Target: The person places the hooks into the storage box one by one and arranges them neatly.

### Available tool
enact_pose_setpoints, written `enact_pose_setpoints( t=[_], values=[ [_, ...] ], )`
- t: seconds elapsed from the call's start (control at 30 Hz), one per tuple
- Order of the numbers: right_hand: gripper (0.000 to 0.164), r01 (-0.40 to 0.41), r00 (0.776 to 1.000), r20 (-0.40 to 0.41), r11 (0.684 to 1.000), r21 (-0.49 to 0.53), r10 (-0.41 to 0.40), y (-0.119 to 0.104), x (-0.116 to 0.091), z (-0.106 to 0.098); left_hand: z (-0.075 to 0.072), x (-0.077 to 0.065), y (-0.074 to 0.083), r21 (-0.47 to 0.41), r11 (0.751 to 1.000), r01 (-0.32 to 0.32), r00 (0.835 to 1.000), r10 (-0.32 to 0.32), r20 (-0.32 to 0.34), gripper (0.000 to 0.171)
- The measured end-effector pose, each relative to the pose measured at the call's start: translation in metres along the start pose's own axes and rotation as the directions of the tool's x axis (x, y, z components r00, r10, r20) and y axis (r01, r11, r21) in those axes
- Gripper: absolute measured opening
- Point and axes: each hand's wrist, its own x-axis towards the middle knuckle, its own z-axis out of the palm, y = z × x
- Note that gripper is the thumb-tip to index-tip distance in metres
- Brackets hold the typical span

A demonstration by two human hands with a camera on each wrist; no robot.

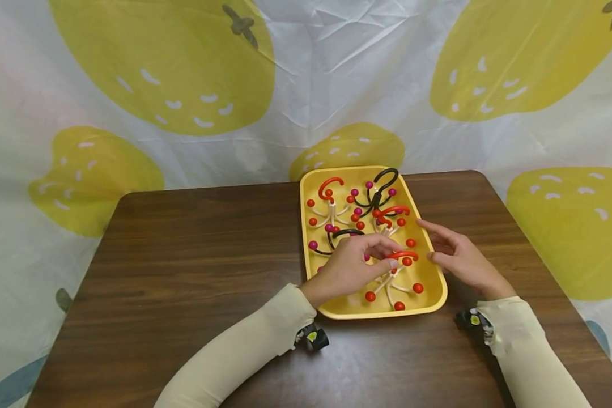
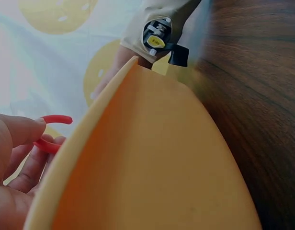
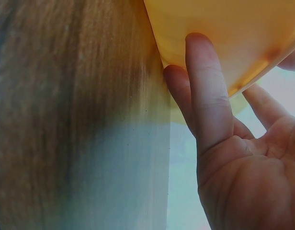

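Note:
A yellow tray [image 1: 423, 303] holds several hooked plastic pieces with splayed, ball-tipped legs. My left hand [image 1: 354, 262] reaches over the tray and pinches the red hook [image 1: 405, 255] of a piece whose white legs [image 1: 389, 286] end in red balls. In the left wrist view, thumb and fingers are at that red hook [image 2: 56, 119], its legs hidden behind the tray wall [image 2: 152, 158]. At the tray's right side is my right hand [image 1: 466, 263]. Its straight fingers [image 3: 209, 91] rest against the outer wall in the right wrist view, with nothing gripped.
More pieces lie in the tray: a red-and-white one [image 1: 331, 212] at the back left, a black one [image 1: 376, 199] at the back right, and others partly covered by my left hand. The brown table [image 1: 199, 255] meets a fruit-patterned cloth [image 1: 224, 153] behind.

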Motion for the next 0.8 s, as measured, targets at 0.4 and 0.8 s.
enact_pose_setpoints(
  t=[0.4,0.8],
  values=[
    [0.069,0.007,1.000,0.005,1.000,0.004,-0.007,-0.001,0.000,-0.002,0.001,-0.002,0.001,-0.004,1.000,0.003,1.000,-0.003,-0.017,0.022],
    [0.068,0.041,0.999,-0.020,0.991,-0.128,-0.044,-0.005,-0.001,-0.004,-0.015,-0.019,0.021,0.164,0.979,-0.120,0.993,0.117,0.030,0.041]
  ],
)
